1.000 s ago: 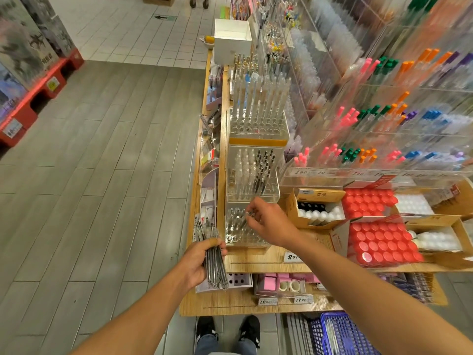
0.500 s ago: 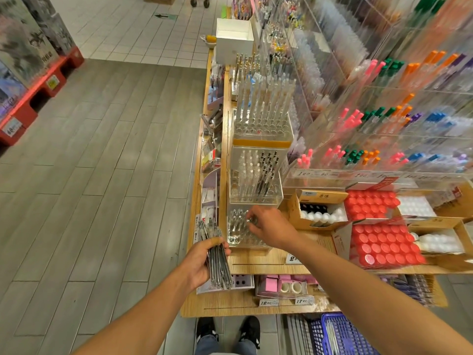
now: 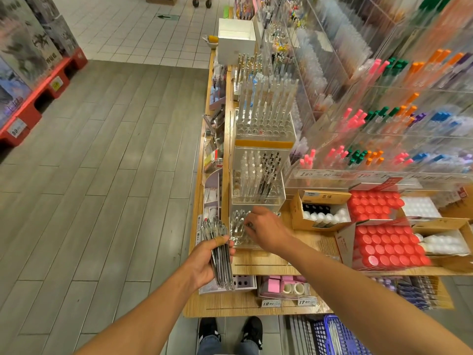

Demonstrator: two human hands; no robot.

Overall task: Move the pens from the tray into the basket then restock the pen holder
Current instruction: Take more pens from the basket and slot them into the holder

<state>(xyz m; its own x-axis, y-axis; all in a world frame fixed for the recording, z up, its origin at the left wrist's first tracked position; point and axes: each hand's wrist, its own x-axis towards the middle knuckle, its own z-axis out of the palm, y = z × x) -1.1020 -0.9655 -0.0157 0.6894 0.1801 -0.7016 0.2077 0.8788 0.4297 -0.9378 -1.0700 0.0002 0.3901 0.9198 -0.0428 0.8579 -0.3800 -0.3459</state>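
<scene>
My left hand (image 3: pixel 208 262) grips a bundle of clear pens (image 3: pixel 220 254), held upright beside the shelf's left end. My right hand (image 3: pixel 266 230) reaches over the lowest clear pen holder (image 3: pixel 239 233), fingers pinched on a single pen that stands in one of its slots. Two taller tiers of the holder (image 3: pixel 258 180) rise behind it, partly filled with clear and black pens. A blue basket (image 3: pixel 332 336) with pens inside stands on the floor at the bottom right.
Wooden shelves (image 3: pixel 256 263) carry cardboard boxes of red caps (image 3: pixel 384 247) and white caps (image 3: pixel 323 216) to the right. Acrylic racks of coloured pens (image 3: pixel 384 119) fill the right side. Grey floor lies to the left; my shoes (image 3: pixel 230 331) show below.
My right hand has moved down and slightly left onto the lowest holder tier. The left hand with the bundle has stayed nearly still.
</scene>
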